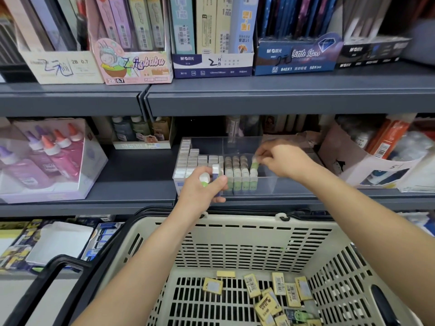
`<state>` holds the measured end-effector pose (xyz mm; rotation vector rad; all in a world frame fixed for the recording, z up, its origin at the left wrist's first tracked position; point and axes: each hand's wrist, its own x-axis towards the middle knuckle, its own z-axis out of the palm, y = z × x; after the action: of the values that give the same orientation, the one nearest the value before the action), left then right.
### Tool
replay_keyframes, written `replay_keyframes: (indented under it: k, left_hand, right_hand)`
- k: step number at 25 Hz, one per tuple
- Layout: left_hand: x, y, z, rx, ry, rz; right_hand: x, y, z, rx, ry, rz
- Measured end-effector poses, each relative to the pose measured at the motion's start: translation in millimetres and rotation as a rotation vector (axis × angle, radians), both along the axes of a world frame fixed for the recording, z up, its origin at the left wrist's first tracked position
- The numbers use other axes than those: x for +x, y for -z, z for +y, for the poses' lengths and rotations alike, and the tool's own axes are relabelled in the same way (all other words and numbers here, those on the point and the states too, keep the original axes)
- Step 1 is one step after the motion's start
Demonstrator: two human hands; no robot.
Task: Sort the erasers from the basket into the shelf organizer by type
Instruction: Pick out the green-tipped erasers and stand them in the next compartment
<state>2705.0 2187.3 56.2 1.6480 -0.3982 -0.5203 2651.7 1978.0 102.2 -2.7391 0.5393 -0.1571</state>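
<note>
We face grey shop shelves [259, 100]. The boxes [211, 64] above read "M&G", "2B 0.7" and "Little Star". Our right hand [282, 161] pinches a green eraser [254, 164] inside the clear organizer [277, 185]. Our left hand [202, 187] grips white-tipped erasers [204, 178] just before it. Yellow erasers [270, 300] lie in the basket [235, 229].

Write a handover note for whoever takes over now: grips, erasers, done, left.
Left grip holds spare erasers in front of the organizer.
Right grip pinches a green eraser at the right end of the green rows.
Done: white rows and green rows stand in the organizer.
Left: the held ones, plus yellow erasers in the basket; the organizer's right section has room.
</note>
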Motion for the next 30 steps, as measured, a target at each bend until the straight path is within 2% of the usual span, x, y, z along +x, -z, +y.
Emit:
replay_keyframes:
  k: [4,10,13,15,18,20,24,28,30]
  left_hand:
    - [-5.3,-2.9,0.6,0.093,0.003,-0.057]
    - [-9.3,-6.5,-2.6,0.057,0.013,-0.091]
    - [-10.5,-8.2,-8.2,0.038,0.012,-0.057]
    - [-12.6,-9.4,-12.6,0.037,0.016,-0.055]
    - [-17.8,-11.7,-21.0,0.024,0.032,-0.067]
    - [-22.3,-14.3,-25.8,0.013,0.053,-0.083]
    - [-26.1,-18.8,-31.5,0.005,0.055,-0.092]
    - [-26.9,-21.7,-37.1,-0.004,0.086,-0.095]
    - [-21.9,-21.1,-34.9,-0.001,0.032,-0.12]
  right_hand:
    - [5.8,16.2,2.6,-0.086,-0.043,0.085]
    - [4.6,15.5,1.6,-0.115,-0.108,0.178]
    - [-3.9,7.3,3.0,-0.16,-0.094,0.149]
    - [-12.8,0.9,7.9,-0.196,-0.12,0.051]
    - [-26.9,-8.3,21.9,0.032,-0.272,-0.117]
    - [-33.7,-11.7,27.6,0.145,-0.331,-0.119]
    - [-40.2,-10.6,26.5,0.226,-0.29,-0.122]
    - [-38.9,-15.9,24.4,0.323,-0.243,-0.201]
    - [-35.4,-26.3,10.3,0.324,-0.17,-0.251]
